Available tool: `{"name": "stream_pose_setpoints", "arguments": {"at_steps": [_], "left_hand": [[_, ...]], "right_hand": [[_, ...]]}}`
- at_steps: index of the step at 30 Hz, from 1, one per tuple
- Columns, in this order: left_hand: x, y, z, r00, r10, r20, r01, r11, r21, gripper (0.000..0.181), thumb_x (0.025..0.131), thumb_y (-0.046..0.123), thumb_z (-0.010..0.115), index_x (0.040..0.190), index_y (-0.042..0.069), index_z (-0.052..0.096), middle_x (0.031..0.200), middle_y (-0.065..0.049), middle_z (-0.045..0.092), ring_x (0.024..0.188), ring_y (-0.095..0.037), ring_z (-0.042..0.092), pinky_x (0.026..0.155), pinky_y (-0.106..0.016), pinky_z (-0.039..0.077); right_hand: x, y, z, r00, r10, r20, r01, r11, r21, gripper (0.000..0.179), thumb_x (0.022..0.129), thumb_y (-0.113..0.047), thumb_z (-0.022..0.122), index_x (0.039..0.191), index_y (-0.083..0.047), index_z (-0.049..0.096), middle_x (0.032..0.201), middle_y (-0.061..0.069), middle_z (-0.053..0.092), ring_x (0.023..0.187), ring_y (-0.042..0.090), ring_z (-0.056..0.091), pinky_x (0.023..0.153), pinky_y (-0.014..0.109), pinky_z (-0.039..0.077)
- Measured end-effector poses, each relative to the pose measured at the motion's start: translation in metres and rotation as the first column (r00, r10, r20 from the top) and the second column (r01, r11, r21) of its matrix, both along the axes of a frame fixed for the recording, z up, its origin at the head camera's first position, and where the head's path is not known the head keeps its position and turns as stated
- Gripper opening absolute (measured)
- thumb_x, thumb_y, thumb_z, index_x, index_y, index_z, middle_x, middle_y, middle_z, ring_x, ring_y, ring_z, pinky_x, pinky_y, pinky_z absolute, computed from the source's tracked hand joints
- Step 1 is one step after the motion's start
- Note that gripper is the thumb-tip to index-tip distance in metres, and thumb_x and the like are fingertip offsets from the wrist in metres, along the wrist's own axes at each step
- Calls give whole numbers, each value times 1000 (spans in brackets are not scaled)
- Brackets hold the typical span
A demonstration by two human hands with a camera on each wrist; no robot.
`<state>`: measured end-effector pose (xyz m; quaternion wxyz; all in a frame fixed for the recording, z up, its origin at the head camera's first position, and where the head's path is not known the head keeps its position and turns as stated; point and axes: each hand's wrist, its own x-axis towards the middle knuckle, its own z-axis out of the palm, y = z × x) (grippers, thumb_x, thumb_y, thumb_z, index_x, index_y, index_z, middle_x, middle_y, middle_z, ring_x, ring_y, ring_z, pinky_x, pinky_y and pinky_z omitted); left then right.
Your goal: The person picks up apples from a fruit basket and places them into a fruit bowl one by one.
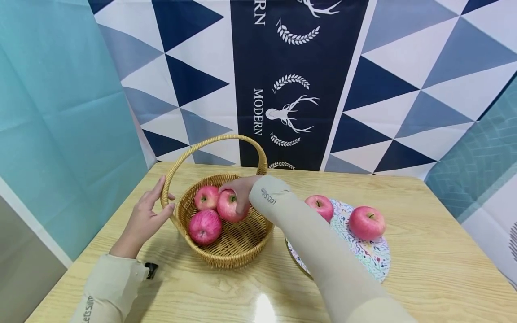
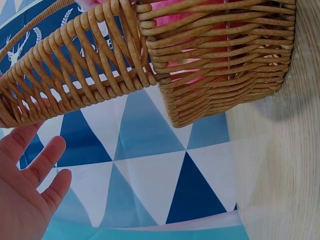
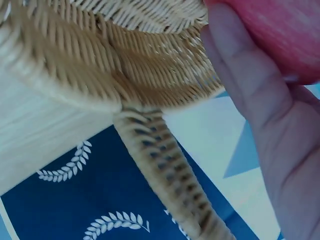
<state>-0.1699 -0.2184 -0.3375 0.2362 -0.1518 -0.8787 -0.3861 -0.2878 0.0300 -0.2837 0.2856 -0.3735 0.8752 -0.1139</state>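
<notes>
My right hand (image 1: pixel 241 190) grips a pink-red apple (image 1: pixel 229 207) over the inside of a wicker basket (image 1: pixel 238 260). The right wrist view shows the fingers along the side of this apple (image 3: pixel 287 35). Two more apples lie in the basket's left half, a paler one (image 1: pixel 207 198) behind a deep pink one (image 1: pixel 205 227). At the left side of the basket's tall arched handle (image 1: pixel 220 137), my left hand (image 1: pixel 147 215) has its fingers spread and fairly straight, fingertips right at the wicker. From the left wrist, the hand (image 2: pixel 30 185) shows below the slanting handle (image 2: pixel 75 60).
Right of the basket is a round, colourfully patterned plate (image 1: pixel 381 255) with two apples in view, one at its right (image 1: pixel 366 223) and another (image 1: pixel 320 206) partly behind my right sleeve (image 1: pixel 315 237). The wooden table (image 1: pixel 218 296) meets a patterned cloth backdrop (image 1: pixel 194 72) behind.
</notes>
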Motion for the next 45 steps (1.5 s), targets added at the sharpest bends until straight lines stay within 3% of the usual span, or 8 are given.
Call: {"name": "stream_pose_setpoints", "arguments": {"at_steps": [7, 16, 24, 32, 41, 45], "left_hand": [[-1, 0, 0, 1000, -2, 26, 2, 1000, -7, 71, 88, 0, 59, 150, 1, 26, 102, -19, 63, 103, -31, 46, 88, -59, 38], [-2, 0, 2, 999, -1, 46, 0, 1000, 22, 70, 88, 1, 58, 150, 2, 26, 104, -20, 63, 108, -32, 45, 92, -60, 35], [-3, 1, -1, 1000, 1, 10, -2, 999, 51, 69, 86, -1, 58, 149, 1, 28, 101, -21, 63, 105, -28, 45, 94, -59, 33], [-1, 1, -5, 1000, 2, -15, -1, 998, 57, 70, 85, -2, 58, 149, 1, 30, 101, -21, 63, 104, -24, 44, 94, -60, 33], [-7, 2, -6, 998, -18, -67, 21, 998, 52, 70, 83, -5, 60, 147, -1, 32, 98, -21, 63, 100, 9, 36, 93, -58, 33], [-7, 0, -5, 999, -6, -43, 8, 998, 58, 70, 84, -4, 60, 147, -1, 32, 100, -22, 63, 101, -1, 41, 94, -59, 33]], "right_hand": [[-4, 11, 7, 998, 42, 47, -39, 997, -61, 70, 67, 0, 72, 132, -13, 48, 121, 6, 53, 107, 18, 48, 87, 24, 42], [-5, 35, 14, 991, 136, -6, -135, 977, -165, 75, 64, -4, 73, 133, -4, 45, 121, 8, 53, 108, 19, 50, 91, 26, 42], [-2, 60, 19, 996, 76, -39, -80, 992, -101, 75, 63, -6, 75, 132, -10, 45, 118, 6, 55, 104, 20, 51, 90, 30, 43], [-2, 86, 20, 997, 82, 9, -80, 990, -120, 77, 64, -10, 78, 133, -7, 44, 120, 8, 53, 110, 24, 47, 92, 33, 44], [-5, 121, 20, 989, 134, -63, -143, 977, -159, 70, 65, -15, 78, 128, -6, 49, 116, 1, 55, 108, 21, 49, 92, 35, 44], [-1, 130, 22, 996, 66, -54, -72, 990, -119, 73, 63, -12, 79, 130, -8, 49, 114, 2, 55, 107, 24, 48, 88, 36, 47]]}}
